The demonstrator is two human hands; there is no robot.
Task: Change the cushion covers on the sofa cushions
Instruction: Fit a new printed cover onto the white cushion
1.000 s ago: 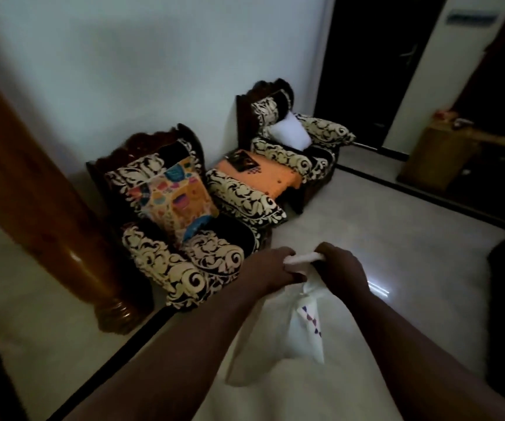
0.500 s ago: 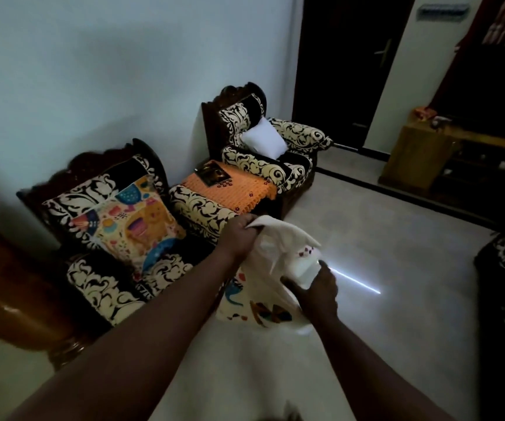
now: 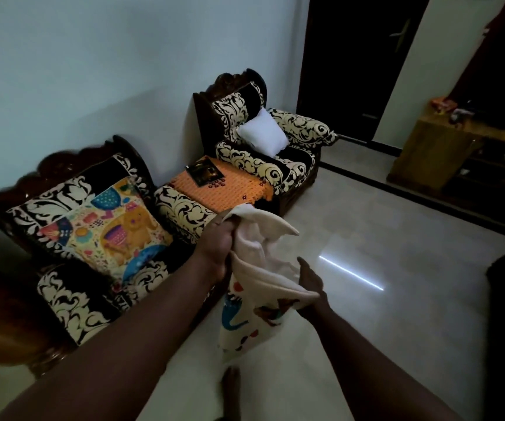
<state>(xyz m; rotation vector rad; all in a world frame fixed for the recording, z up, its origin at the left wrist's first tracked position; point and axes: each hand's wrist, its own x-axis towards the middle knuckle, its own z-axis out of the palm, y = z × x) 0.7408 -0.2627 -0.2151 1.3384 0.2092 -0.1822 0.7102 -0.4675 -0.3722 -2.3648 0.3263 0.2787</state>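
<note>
Cushion cover (image 3: 254,287), cream with bright animal prints, hangs in mid-air before the near armchair (image 3: 72,238), where a printed cushion (image 3: 108,232) leans; a bare white cushion (image 3: 261,132) sits in the far armchair (image 3: 275,141). Left hand (image 3: 219,244) grips the cover's bunched top, fingers curled round it; right hand (image 3: 310,282) reaches into the cloth, fingers mostly hidden, so I cannot tell their state.

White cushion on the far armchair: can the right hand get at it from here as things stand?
Probably not yet. The white cushion sits well beyond the right hand, which touches the cushion cover that the left hand grips. The floor between looks free to cross.
</note>
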